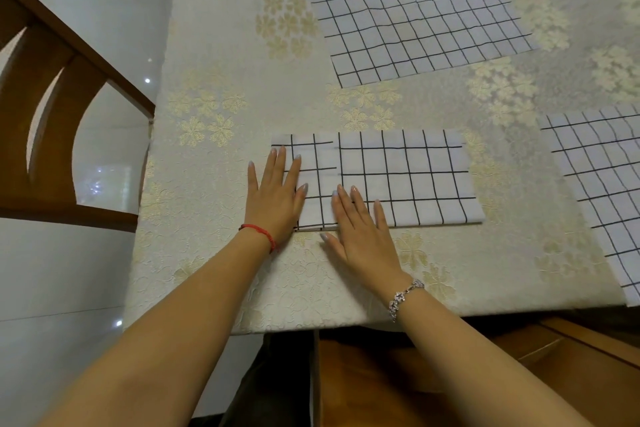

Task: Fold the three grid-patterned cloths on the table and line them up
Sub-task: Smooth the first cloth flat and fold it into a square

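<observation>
Near cloth lies folded at table front; pressed flat by left hand and right hand, fingers straight, nothing gripped, likely so crease stays

Three grid-patterned cloths are counted on the one tabletop: one folded cloth under the fingers of both hands, one far cloth spread flat well beyond the hands, and one right-side cloth spread out to the right of the right hand and cut off by the frame edge. Two hands are seen, one left hand and one right hand, and two bracelets are worn, one red string bracelet at the left wrist and one silver bracelet at the right. One wooden chair is seen to the left of the left hand.
</observation>
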{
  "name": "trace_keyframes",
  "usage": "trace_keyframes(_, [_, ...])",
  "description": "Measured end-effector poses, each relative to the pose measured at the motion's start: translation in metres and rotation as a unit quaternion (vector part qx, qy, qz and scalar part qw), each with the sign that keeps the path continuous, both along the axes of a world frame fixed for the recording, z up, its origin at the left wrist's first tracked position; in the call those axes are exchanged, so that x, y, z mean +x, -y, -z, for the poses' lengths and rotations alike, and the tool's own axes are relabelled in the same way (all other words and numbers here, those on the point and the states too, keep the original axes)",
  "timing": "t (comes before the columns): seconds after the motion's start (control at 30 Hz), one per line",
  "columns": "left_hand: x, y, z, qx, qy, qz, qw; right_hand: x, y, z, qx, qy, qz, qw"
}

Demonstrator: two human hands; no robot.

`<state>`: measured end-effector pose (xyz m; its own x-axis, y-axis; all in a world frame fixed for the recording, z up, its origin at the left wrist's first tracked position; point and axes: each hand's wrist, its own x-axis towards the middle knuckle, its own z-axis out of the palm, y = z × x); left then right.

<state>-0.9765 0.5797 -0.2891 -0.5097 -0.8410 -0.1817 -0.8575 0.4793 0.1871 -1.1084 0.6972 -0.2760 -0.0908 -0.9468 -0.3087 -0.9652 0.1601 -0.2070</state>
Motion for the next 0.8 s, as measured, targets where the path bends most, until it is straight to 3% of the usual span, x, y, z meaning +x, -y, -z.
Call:
trace_keyframes(0.17, [-0.012, 0.005, -0.016, -0.024, -0.032, 0.0, 0.999, -0.015, -0.003, -0.012, -0.075, 0.049, 0.08, 0.993])
trace_keyframes(0.47, [-0.088, -0.026, -0.038, -0.057, -0.167, 0.084, 0.981, -0.075, -0.025, -0.03, -0.205, 0.117, 0.289, 0.928])
trace_keyframes(0.8, [-0.154, -0.08, -0.024, -0.047, -0.183, 0.224, 0.956, -0.125, -0.059, -0.029, -0.205, 0.134, 0.419, 0.874])
